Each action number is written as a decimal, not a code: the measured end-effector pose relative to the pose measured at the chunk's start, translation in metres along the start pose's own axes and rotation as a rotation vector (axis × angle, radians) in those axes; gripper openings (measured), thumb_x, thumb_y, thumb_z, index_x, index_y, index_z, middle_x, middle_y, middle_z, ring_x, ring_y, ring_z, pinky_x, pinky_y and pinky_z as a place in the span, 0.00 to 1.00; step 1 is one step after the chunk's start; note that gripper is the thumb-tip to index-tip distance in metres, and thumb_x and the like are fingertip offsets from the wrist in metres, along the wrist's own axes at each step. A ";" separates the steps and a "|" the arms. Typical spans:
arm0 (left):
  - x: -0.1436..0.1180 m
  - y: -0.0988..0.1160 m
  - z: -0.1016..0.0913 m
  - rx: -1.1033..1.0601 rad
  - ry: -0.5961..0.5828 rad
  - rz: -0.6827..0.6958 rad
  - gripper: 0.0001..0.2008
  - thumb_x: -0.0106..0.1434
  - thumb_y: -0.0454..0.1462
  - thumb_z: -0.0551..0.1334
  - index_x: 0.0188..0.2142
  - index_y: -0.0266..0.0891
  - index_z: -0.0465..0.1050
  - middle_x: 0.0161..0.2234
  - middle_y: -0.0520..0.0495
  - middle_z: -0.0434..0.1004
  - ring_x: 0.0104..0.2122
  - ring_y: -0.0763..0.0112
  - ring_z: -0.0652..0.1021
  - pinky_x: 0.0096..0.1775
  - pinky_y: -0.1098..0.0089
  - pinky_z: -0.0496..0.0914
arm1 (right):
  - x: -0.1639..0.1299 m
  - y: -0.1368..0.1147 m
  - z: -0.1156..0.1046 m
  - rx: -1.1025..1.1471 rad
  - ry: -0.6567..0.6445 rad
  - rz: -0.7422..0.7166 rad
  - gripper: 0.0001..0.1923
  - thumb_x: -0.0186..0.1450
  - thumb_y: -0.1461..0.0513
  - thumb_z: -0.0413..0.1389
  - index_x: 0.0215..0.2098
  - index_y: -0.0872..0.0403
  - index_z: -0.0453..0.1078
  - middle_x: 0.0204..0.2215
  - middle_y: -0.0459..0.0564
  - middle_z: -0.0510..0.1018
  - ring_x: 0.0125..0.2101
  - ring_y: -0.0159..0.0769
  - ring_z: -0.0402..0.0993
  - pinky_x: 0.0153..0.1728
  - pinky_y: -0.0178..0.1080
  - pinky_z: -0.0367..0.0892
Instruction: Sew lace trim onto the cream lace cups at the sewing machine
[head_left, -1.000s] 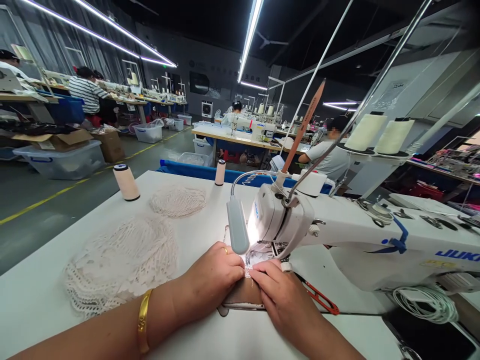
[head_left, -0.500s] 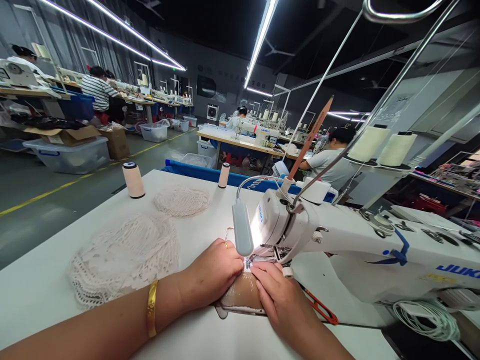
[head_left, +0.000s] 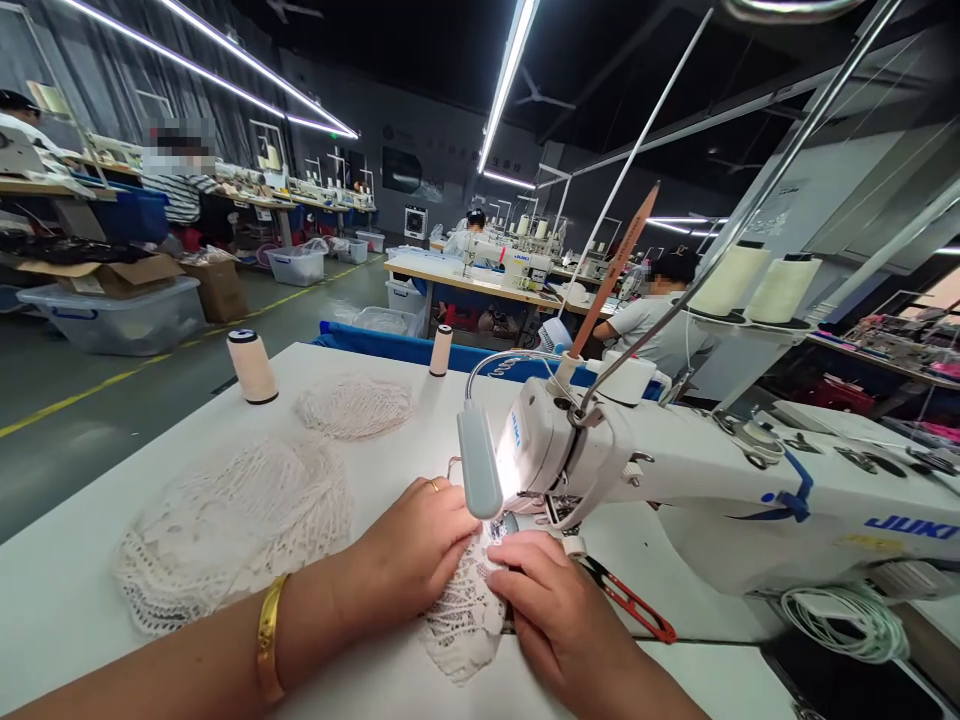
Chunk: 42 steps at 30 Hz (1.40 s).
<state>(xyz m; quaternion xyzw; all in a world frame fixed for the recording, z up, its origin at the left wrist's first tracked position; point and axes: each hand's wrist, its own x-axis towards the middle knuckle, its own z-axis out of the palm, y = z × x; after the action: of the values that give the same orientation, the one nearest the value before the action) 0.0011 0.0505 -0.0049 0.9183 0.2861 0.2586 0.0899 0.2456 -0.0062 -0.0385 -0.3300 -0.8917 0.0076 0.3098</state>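
A cream lace piece (head_left: pixel 463 622) lies under the sewing machine's (head_left: pixel 547 440) needle area, its near end spreading toward me on the white table. My left hand (head_left: pixel 412 540), with a gold ring and bracelet, holds the lace's left side, fingers drawn together. From the right, my right hand (head_left: pixel 551 600) grips the lace's other edge with bent fingers, close to the presser foot. A grey lamp (head_left: pixel 480 465) lights the stitching spot and partly hides it. Both thumbs are hard to make out.
Two lace bundles (head_left: pixel 240 520) lie left of my arm, with a peach thread cone (head_left: pixel 252 368) and a smaller thread spool (head_left: pixel 441 351) behind. Orange-handled thread snips (head_left: pixel 637 605) rest right of my right hand. A pencil (head_left: pixel 615 270) stands on the machine; co-workers sit beyond.
White patterned lace now spreads between my hands, where a see-through brownish stretch with a pale edge showed before. My right fingers have curled more. The view has shifted slightly.
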 end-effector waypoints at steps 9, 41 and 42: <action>-0.007 0.003 0.009 -0.060 -0.062 0.075 0.08 0.69 0.27 0.63 0.35 0.40 0.75 0.41 0.50 0.80 0.36 0.67 0.76 0.39 0.65 0.66 | -0.005 0.003 -0.011 -0.079 -0.021 0.049 0.18 0.70 0.75 0.50 0.49 0.50 0.73 0.47 0.51 0.85 0.42 0.44 0.76 0.41 0.43 0.73; -0.010 0.009 0.017 -0.051 -0.012 0.133 0.12 0.74 0.28 0.60 0.34 0.40 0.75 0.39 0.49 0.83 0.38 0.63 0.77 0.40 0.62 0.65 | -0.005 0.000 -0.014 -0.124 -0.046 0.104 0.24 0.66 0.77 0.51 0.53 0.49 0.74 0.50 0.50 0.86 0.45 0.46 0.80 0.41 0.44 0.73; -0.012 0.011 0.017 -0.083 -0.006 0.163 0.12 0.73 0.28 0.60 0.34 0.41 0.74 0.38 0.50 0.83 0.37 0.65 0.76 0.39 0.62 0.64 | -0.005 -0.002 -0.016 -0.087 -0.061 0.069 0.23 0.68 0.76 0.51 0.53 0.49 0.74 0.50 0.50 0.86 0.46 0.45 0.79 0.42 0.44 0.73</action>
<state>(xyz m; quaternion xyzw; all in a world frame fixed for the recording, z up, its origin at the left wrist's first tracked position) 0.0070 0.0338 -0.0215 0.9348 0.1989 0.2739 0.1076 0.2563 -0.0142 -0.0275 -0.3734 -0.8883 -0.0104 0.2671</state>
